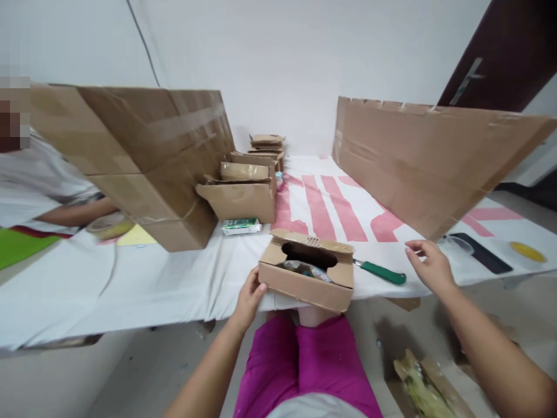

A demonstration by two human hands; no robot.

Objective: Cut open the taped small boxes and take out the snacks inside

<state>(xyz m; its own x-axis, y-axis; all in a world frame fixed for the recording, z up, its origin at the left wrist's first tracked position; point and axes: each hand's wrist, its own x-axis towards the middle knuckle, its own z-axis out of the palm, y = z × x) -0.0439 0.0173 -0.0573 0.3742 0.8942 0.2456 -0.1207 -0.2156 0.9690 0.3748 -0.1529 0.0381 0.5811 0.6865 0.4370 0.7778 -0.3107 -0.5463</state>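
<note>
A small cardboard box (300, 281) with a wide cut-out in its top sits at the table's front edge, slightly turned. Crinkled plastic packaging (308, 270) shows through the cut-out; what it holds is hard to make out. My left hand (250, 296) grips the box's left end, thumb on the front face and fingers around the side. To the right of the box lies a knife (383, 273) with a green handle; its blade is mostly hidden by the box. Beyond the handle's end hovers my right hand (430, 267), its fingers loosely curled and apart, with nothing visible in them.
Tall cardboard panels stand left (174, 133) and right (418, 157). Open boxes (248, 197) and a green-white packet (241, 226) lie behind my box. A dark flat object (483, 255) and yellow disc (527, 251) are at right. Another person's arm (78, 212) shows left.
</note>
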